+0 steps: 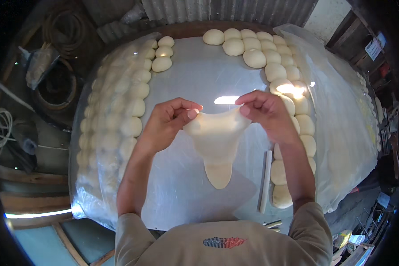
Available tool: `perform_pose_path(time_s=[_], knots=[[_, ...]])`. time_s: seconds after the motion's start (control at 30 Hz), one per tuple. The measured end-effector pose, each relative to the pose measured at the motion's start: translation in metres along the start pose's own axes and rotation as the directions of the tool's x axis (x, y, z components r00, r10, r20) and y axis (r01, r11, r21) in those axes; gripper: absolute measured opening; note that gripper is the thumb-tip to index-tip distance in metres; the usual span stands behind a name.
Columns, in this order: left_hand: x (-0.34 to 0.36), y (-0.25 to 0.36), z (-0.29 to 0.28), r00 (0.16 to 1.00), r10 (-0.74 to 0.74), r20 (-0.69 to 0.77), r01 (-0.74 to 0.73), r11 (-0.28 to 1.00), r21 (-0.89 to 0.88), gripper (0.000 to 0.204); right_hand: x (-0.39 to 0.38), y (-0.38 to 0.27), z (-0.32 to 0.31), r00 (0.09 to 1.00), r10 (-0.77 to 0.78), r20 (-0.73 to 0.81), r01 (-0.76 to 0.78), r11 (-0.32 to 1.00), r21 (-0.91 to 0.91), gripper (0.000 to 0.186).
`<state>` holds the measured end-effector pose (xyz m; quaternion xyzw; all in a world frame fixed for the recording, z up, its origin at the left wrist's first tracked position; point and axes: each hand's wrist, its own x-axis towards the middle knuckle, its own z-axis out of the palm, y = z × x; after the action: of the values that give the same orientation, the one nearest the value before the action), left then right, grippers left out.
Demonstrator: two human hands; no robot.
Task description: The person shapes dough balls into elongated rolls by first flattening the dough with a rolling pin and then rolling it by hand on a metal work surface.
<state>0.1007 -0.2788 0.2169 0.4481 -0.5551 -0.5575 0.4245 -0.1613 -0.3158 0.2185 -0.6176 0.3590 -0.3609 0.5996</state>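
Note:
A thin, stretched sheet of dough hangs between my two hands above the metal table. My left hand pinches its upper left corner between thumb and fingers. The upper right corner is pinched the same way by my right hand. The sheet sags between the corners and narrows downward to a rounded tip, which seems to rest on or just above the tabletop; I cannot tell which. To the right of it lies a pale, slim rolling pin, beside a column of dough balls.
Plastic sheeting covers rows of dough balls on the left; more plastic lies over the right side. Uncovered dough balls stand at the back right, and a few others at the back left. Corrugated metal borders the far edge.

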Motion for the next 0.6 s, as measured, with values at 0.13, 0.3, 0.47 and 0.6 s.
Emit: perform_pose_path(time_s=[0.13,0.3,0.47,0.6], knots=[[-0.028,0.056,0.010,0.992,0.121,-0.034,-0.109,0.963,0.247,0.023,-0.020,-0.062,0.007,0.989,-0.113,-0.096,0.093,0.977,-0.192,0.021],[0.006,0.080,-0.006,0.962,0.221,-0.161,-0.168,0.943,0.287,0.029,0.028,-0.076,-0.014,0.976,-0.219,0.004,0.218,0.970,-0.106,0.022],[-0.003,0.100,-0.006,0.913,0.386,-0.129,-0.314,0.870,0.379,0.028,0.018,-0.102,-0.014,0.928,-0.372,-0.034,0.358,0.912,-0.202,0.023],[-0.028,0.023,0.011,0.874,0.457,-0.167,-0.293,0.769,0.568,0.019,-0.023,-0.029,-0.001,0.949,-0.302,-0.089,0.270,0.927,-0.261,0.020]])
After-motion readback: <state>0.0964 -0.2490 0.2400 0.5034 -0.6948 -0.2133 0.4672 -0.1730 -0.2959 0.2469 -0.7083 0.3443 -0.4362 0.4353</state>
